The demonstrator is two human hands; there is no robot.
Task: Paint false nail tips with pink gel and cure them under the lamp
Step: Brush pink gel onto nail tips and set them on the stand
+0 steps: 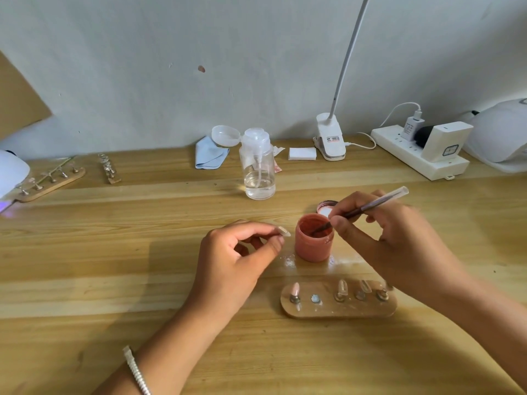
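An open pink gel jar (313, 243) stands mid-table, with its lid (326, 207) lying just behind it. My right hand (393, 243) holds a thin brush (368, 207) whose tip dips into the jar. Left of the jar, my left hand (238, 260) pinches a clear false nail tip (283, 231) between thumb and forefinger. In front of the jar lies a wooden holder (339, 307) with several stands; one carries a pink tip (294, 289), others carry clear tips, and one stand is bare. A white curing lamp (11, 173) glows at the far left edge.
A pump bottle of clear liquid (258, 166) stands behind the jar. Two more tip holders (51, 178) lie at back left. A blue cloth (209, 153), white pads (302, 153), a clip lamp (330, 138), a power strip (419, 155) and another white lamp (502, 132) line the wall.
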